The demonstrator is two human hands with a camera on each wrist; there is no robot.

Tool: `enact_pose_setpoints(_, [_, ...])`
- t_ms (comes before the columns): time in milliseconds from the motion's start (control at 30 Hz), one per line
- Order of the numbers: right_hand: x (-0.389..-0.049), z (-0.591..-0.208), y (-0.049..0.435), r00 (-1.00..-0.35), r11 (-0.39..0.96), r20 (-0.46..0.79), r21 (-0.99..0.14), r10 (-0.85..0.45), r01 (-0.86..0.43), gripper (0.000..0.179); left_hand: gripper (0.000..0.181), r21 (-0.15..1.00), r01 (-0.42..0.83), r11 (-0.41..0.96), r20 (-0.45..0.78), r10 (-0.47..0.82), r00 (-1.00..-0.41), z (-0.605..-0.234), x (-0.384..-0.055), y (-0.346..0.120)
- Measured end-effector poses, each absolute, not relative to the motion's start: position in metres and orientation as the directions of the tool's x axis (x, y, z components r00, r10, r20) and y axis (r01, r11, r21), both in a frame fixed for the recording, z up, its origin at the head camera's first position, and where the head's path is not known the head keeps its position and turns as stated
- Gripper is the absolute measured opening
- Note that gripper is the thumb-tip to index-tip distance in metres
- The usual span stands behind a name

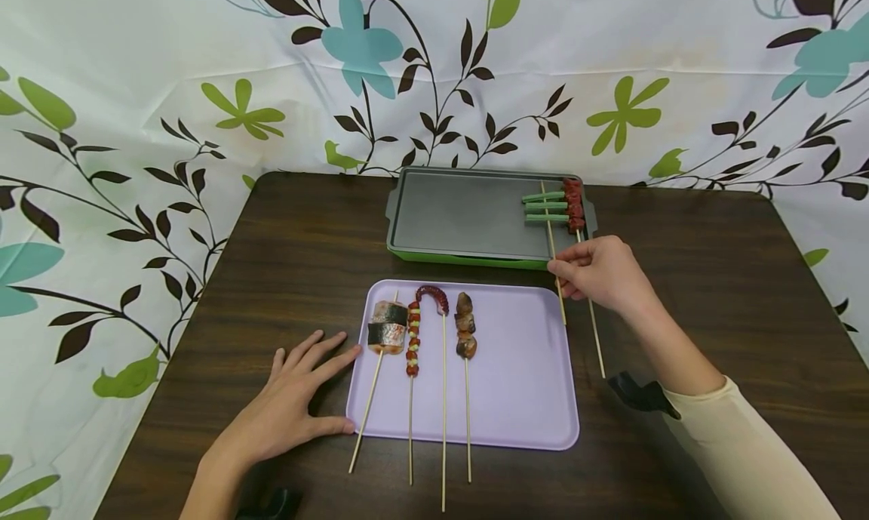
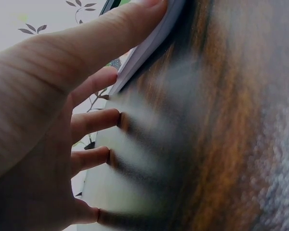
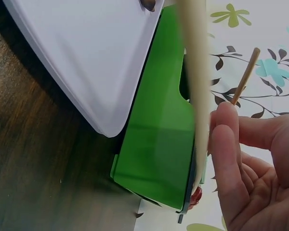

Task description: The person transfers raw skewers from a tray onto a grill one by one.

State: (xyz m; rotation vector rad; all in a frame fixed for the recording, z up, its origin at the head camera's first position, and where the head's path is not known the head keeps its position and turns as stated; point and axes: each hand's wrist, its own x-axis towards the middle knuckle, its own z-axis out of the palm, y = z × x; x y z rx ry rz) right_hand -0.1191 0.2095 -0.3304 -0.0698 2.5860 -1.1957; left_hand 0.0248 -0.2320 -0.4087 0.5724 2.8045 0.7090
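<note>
In the head view my right hand (image 1: 597, 271) pinches the stick of a green vegetable skewer (image 1: 548, 220) between thumb and fingers. Its green pieces lie over the right end of a grey griddle plate (image 1: 468, 210). Right beside them is a red meat skewer (image 1: 573, 203), its stick running under my hand toward me. The right wrist view shows the end of the pinched stick (image 3: 246, 76) poking out past my fingertips. My left hand (image 1: 292, 399) is spread flat, thumb and index finger touching the left edge of a lilac tray (image 1: 523, 369).
On the tray lie a fish-and-seaweed skewer (image 1: 387, 327), a red-and-green skewer (image 1: 413, 339), a tentacle skewer (image 1: 434, 297) and a mushroom-like brown skewer (image 1: 465, 327), their sticks overhanging the near edge. The grill's green base (image 3: 156, 120) stands behind the tray, against a patterned curtain (image 1: 434, 75).
</note>
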Motion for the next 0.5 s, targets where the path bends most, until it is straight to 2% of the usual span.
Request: enact_pose_setpoints(500, [-0.1194,-0.3341,0.2093,-0.968,0.668,-0.211,-0.741,-0.138,0.066,0.033,0.097,0.501,0.31,0.808,-0.1,0.41,-0.907,-0.4087,0.0244,-0.2316])
